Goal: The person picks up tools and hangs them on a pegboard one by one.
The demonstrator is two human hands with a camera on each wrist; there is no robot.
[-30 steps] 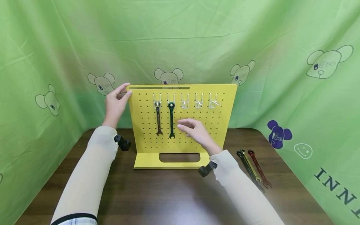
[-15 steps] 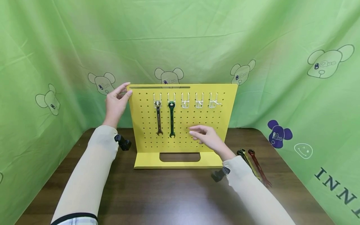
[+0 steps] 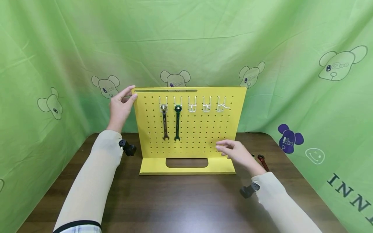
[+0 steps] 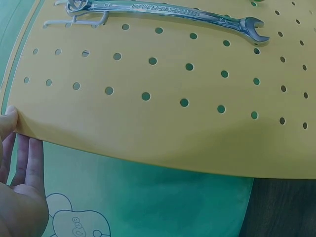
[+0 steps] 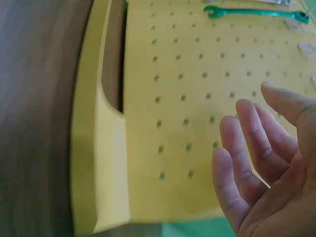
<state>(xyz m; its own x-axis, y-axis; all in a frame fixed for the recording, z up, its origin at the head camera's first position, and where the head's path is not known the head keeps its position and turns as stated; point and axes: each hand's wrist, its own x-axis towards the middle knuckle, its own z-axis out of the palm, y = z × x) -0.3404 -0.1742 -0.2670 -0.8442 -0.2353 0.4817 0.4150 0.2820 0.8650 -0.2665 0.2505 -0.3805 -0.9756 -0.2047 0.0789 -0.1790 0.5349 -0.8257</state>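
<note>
A yellow pegboard (image 3: pixel 186 142) stands upright on the table. My left hand (image 3: pixel 120 108) pinches its upper left corner, thumb in front and fingers behind, as the left wrist view shows. From the board's white hooks hang a silver combination wrench (image 3: pixel 164 124) and, to its right, a green combination wrench (image 3: pixel 177 124). The silver wrench (image 4: pixel 173 11) also crosses the top of the left wrist view. My right hand (image 3: pixel 237 152) is before the board's lower right part, fingers loosely bent and holding nothing. A red wrench (image 3: pixel 263 161) lies on the table beyond my right wrist, partly covered by the arm.
Three more white hooks (image 3: pixel 206 105) sit along the board's upper right. Its foot (image 3: pixel 151 166) juts forward over the brown table (image 3: pixel 175 200) and has a wide cutout. A green printed curtain (image 3: pixel 204 42) encloses the back and sides.
My right hand has moved right and slightly down, away from the green wrench, and its arm now covers much of the wrenches on the table. My left hand stays at the corner.
</note>
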